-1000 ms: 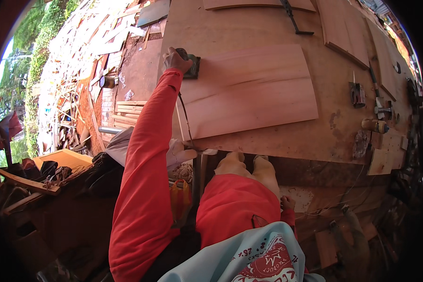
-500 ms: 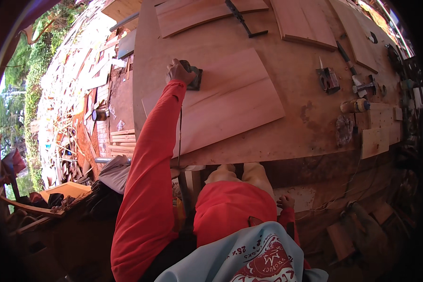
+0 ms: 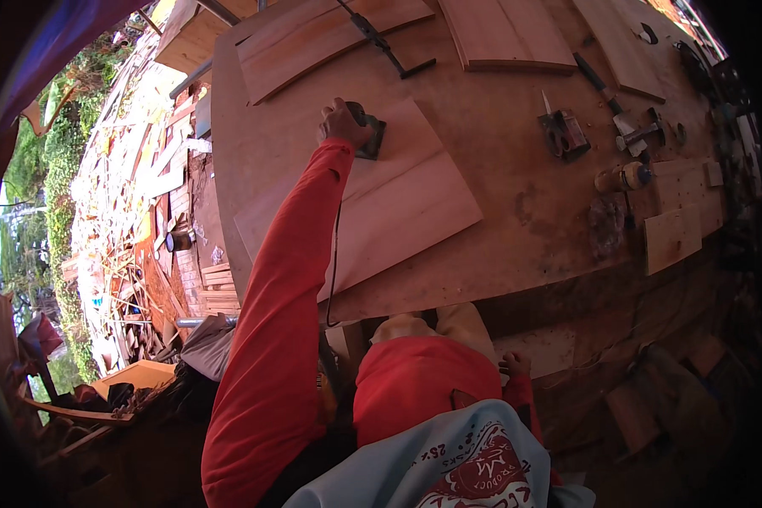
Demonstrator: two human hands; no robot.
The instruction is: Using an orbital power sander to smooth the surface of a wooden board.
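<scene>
My left hand (image 3: 344, 124) is closed over a dark electric sander (image 3: 370, 138), its pad resting on a wide, pale reddish wooden board (image 3: 398, 195). The sander sits close to the board's far edge, left of the far corner. From it a dark cord (image 3: 334, 254) runs back along my red sleeve toward me. My right hand (image 3: 515, 365) hangs low beside my body, below the table's near edge, with its fingers loosely apart and nothing seen in them. The board lies flat and slanted on a large plywood tabletop (image 3: 516, 127).
More boards (image 3: 508, 34) lie along the table's far side, with a bar clamp (image 3: 377, 38) across one. Toward the right are a hammer (image 3: 610, 93), a red-and-black box (image 3: 565, 135), a bottle (image 3: 622, 177) and thin wood pieces (image 3: 673, 237). Wood scraps (image 3: 135, 245) cover the ground at left.
My left hand has slid the sander rightward across the board, nearer its far corner. The whole view has turned slightly, shifting the tabletop things leftward. My right hand stays low at my side.
</scene>
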